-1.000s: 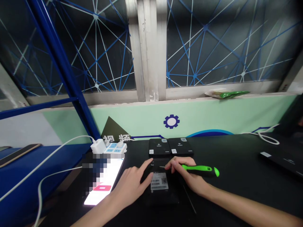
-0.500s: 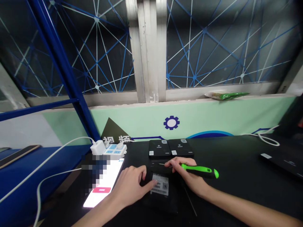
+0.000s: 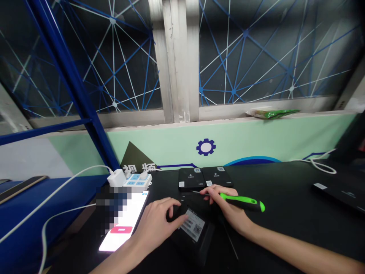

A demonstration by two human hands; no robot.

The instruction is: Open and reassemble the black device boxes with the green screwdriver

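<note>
A flat black electronic device (image 3: 203, 238) with a white printed label (image 3: 193, 225) sits at an angle on the black table. My left hand (image 3: 156, 219) grips its left side, thumb on the label and fingers curled at the far edge. My right hand (image 3: 224, 201) is closed round a screwdriver (image 3: 245, 202) with a green and black handle. Its thin shaft points left, over the far end of the device; I cannot tell whether the tip touches it. A thin metal rod (image 3: 231, 243) lies just right of the device.
Two similar black devices (image 3: 190, 179) stand side by side near the wall. A lit phone (image 3: 127, 220) and a white power strip (image 3: 138, 180) with a plugged-in charger (image 3: 116, 177) are on the left. Another black device (image 3: 342, 196) lies far right, near a white cable (image 3: 322, 167).
The device under my left hand has turned, its label now slanting down to the right and its right side showing. My right hand and the screwdriver tip have shifted slightly up.
</note>
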